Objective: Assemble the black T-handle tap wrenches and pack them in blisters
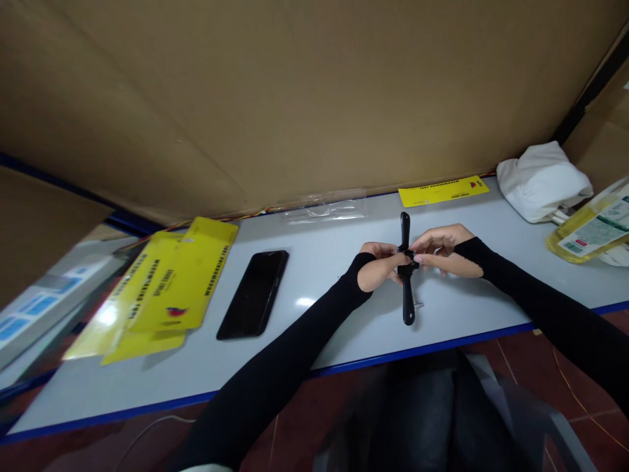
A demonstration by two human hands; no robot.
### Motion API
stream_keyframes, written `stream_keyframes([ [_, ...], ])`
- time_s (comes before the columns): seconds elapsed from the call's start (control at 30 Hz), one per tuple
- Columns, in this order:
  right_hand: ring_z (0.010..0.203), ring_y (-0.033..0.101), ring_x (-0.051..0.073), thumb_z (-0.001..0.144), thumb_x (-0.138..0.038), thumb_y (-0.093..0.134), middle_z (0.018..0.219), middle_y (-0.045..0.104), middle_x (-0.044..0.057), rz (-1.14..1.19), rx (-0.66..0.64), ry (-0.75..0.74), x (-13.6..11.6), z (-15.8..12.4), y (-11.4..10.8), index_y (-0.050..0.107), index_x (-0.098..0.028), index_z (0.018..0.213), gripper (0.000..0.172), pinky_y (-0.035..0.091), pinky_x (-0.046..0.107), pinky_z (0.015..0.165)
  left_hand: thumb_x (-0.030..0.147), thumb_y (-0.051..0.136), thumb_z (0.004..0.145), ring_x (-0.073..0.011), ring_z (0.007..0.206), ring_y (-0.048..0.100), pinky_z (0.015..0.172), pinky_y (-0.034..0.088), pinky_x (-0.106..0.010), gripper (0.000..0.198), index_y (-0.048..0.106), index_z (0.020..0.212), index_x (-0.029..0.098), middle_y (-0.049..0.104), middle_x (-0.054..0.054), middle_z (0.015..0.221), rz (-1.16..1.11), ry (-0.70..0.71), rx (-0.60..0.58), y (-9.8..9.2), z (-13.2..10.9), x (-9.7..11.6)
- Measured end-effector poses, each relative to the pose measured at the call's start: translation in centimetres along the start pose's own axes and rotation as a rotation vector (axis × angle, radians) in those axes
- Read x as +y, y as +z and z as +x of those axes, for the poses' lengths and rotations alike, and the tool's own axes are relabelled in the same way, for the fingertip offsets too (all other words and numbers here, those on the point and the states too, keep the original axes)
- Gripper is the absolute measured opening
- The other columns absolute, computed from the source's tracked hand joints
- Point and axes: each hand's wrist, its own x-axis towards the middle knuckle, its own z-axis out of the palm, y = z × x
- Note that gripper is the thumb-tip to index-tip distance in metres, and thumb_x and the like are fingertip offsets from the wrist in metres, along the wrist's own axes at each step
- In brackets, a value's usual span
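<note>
A black spokeshave (407, 298) is held over the table with its two handles pointing toward and away from me. My left hand (381, 265) grips its middle from the left, the thumb on top of the body. From the right, my right hand (445, 250) has its thumb and fingertips pinched at the same middle part, where small fittings sit. The fingers partly cover the blade area, so the details there are hidden. Beside the near handle, a small silver screw-like piece (417, 305) lies on the table.
Yellow printed cards (179, 282) overlap at the left, near a black phone (253, 295). Clear plastic packaging (327, 208) and another yellow card (443, 191) lie along the cardboard wall. A white cloth bundle (543, 180) and a bottle of yellow liquid (592, 226) occupy the right.
</note>
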Motion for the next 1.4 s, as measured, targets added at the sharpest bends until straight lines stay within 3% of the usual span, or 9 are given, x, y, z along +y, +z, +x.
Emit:
stream_keyframes([
  [0.43, 0.066, 0.071, 0.016, 0.084, -0.043, 0.08, 0.09, 0.078, 0.009, -0.023, 0.017, -0.005, 0.4, 0.0, 0.3, 0.077, -0.013, 0.109, 0.039, 0.052, 0.024, 0.045, 0.002, 0.075, 0.073, -0.0135, 0.04, 0.061, 0.041, 0.055, -0.025, 0.017, 0.068, 0.059, 0.009, 0.066, -0.003, 0.053, 0.019, -0.011, 0.074, 0.6, -0.1, 0.2],
  [0.6, 0.067, 0.063, 0.013, 0.086, -0.041, 0.079, 0.09, 0.075, 0.007, -0.299, 0.184, -0.22, 0.6, -0.1, 0.6, 0.078, -0.018, 0.104, 0.029, 0.045, 0.022, 0.049, 0.003, 0.073, 0.072, -0.0115, 0.037, 0.056, 0.041, 0.051, -0.023, 0.019, 0.066, 0.056, 0.011, 0.062, -0.002, 0.049, 0.045, -0.017, 0.129, 0.2, 0.3, 0.0],
  [0.67, 0.065, 0.06, 0.011, 0.086, -0.037, 0.08, 0.09, 0.071, 0.006, -0.337, 0.19, -0.337, 0.4, -0.3, 0.6, 0.077, -0.019, 0.099, 0.023, 0.041, 0.022, 0.048, 0.003, 0.07, 0.072, -0.0103, 0.035, 0.053, 0.04, 0.047, -0.022, 0.021, 0.065, 0.054, 0.012, 0.061, -0.002, 0.046, 0.055, -0.003, 0.149, 0.1, 0.4, 0.2],
  [0.8, 0.06, 0.054, 0.009, 0.088, -0.033, 0.079, 0.081, 0.065, 0.002, -0.321, -0.055, -0.449, -0.2, -1.1, 0.7, 0.074, -0.019, 0.087, 0.015, 0.037, 0.022, 0.048, 0.002, 0.067, 0.071, -0.0103, 0.036, 0.054, 0.04, 0.046, -0.022, 0.02, 0.065, 0.054, 0.012, 0.063, -0.003, 0.049, 0.082, 0.033, 0.221, -0.3, 0.6, 0.7],
  [0.9, 0.057, 0.05, 0.008, 0.088, -0.037, 0.079, 0.084, 0.067, 0.002, -0.336, -0.221, -0.454, -0.2, -1.5, 1.1, 0.079, -0.019, 0.097, 0.019, 0.039, 0.023, 0.051, 0.003, 0.066, 0.072, -0.0108, 0.037, 0.055, 0.041, 0.047, -0.023, 0.016, 0.068, 0.059, 0.011, 0.066, -0.003, 0.052, 0.089, 0.108, 0.255, -0.7, 0.8, 0.8],
  [1.07, 0.063, 0.056, 0.011, 0.085, -0.034, 0.082, 0.085, 0.072, 0.002, -0.473, -0.398, -0.438, 1.3, -1.3, 1.9, 0.084, -0.024, 0.098, 0.017, 0.045, 0.026, 0.062, 0.005, 0.07, 0.074, -0.0117, 0.038, 0.056, 0.042, 0.049, -0.024, 0.01, 0.07, 0.065, 0.012, 0.067, -0.003, 0.054, 0.114, 0.218, 0.204, -1.0, 0.5, 0.5],
  [1.17, 0.064, 0.06, 0.011, 0.088, -0.03, 0.078, 0.081, 0.072, 0.003, -0.426, -0.44, -0.409, 1.8, -1.1, 2.0, 0.085, -0.021, 0.092, 0.012, 0.047, 0.025, 0.063, 0.005, 0.07, 0.075, -0.0108, 0.038, 0.056, 0.042, 0.048, -0.023, 0.009, 0.072, 0.068, 0.011, 0.067, -0.002, 0.054, 0.128, 0.222, 0.18, -0.8, 0.1, 0.5],
  [1.27, 0.061, 0.058, 0.01, 0.09, -0.032, 0.077, 0.083, 0.074, 0.003, -0.339, -0.359, -0.35, 1.2, -1.0, 1.7, 0.085, -0.022, 0.089, 0.013, 0.045, 0.023, 0.056, 0.004, 0.068, 0.076, -0.0101, 0.038, 0.057, 0.043, 0.048, -0.021, 0.01, 0.073, 0.069, 0.01, 0.067, -0.002, 0.054, 0.119, 0.225, 0.17, -0.5, -0.2, 0.5],
  [1.4, 0.068, 0.065, 0.011, 0.092, -0.04, 0.077, 0.091, 0.081, 0.006, -0.229, -0.022, -0.327, -0.1, -1.0, 0.9, 0.087, -0.024, 0.088, 0.02, 0.047, 0.023, 0.055, 0.005, 0.069, 0.074, -0.0097, 0.04, 0.057, 0.043, 0.049, -0.02, 0.008, 0.073, 0.069, 0.01, 0.068, -0.002, 0.055, 0.093, 0.228, 0.164, -0.4, -0.4, 0.6],
])
